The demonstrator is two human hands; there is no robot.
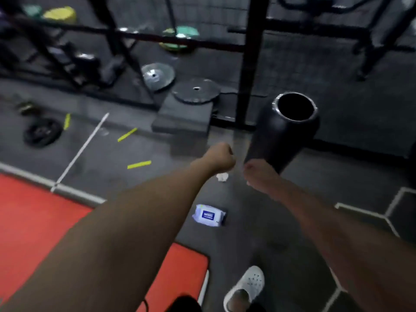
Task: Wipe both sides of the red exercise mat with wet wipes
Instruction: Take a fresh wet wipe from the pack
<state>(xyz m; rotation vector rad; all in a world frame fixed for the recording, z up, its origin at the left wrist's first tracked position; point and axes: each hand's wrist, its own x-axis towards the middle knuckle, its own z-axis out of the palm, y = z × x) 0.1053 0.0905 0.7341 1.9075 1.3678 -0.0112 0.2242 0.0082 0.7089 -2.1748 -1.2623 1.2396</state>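
Your left hand (219,158) is clenched in a fist, stretched out over the dark floor (258,233). A crumpled white wipe (222,177) shows right under it; you cannot tell whether the fist grips it. Your right hand (258,176) reaches out just to the right, too blurred to tell how its fingers lie. Just beyond both hands stands a black bin (286,131), tilted in the view, its round mouth open. On the floor nearer you, between your forearms, lies a wipes pack (209,215). The red mat (33,221) lies flat at near left, partly hidden by your left arm. Your white shoe (247,287) stands just right of its corner.
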